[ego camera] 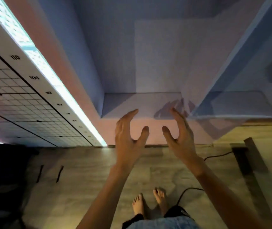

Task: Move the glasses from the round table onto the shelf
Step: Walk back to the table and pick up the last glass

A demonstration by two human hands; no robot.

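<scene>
Mid-frame, the left hand [128, 138] and right hand [179, 138] are raised, fingers apart, gripping nothing. Just behind them runs the front edge of the pale blue-lit shelf board [140, 103], wood-grain floor [82, 179] below.

1. One wide-angle view, worn on the person's head, looks forward and steeply down; straight edges bow near the frame's sides.
2. The left hand [128, 136] and right hand [179, 138] sit nearest, mid-frame; bare feet [138, 205] and wooden floor [75, 179] lie well below.
3. Ahead stands a bluish recessed ledge [132, 103]; a numbered grid board [16, 103] runs along the left.
</scene>
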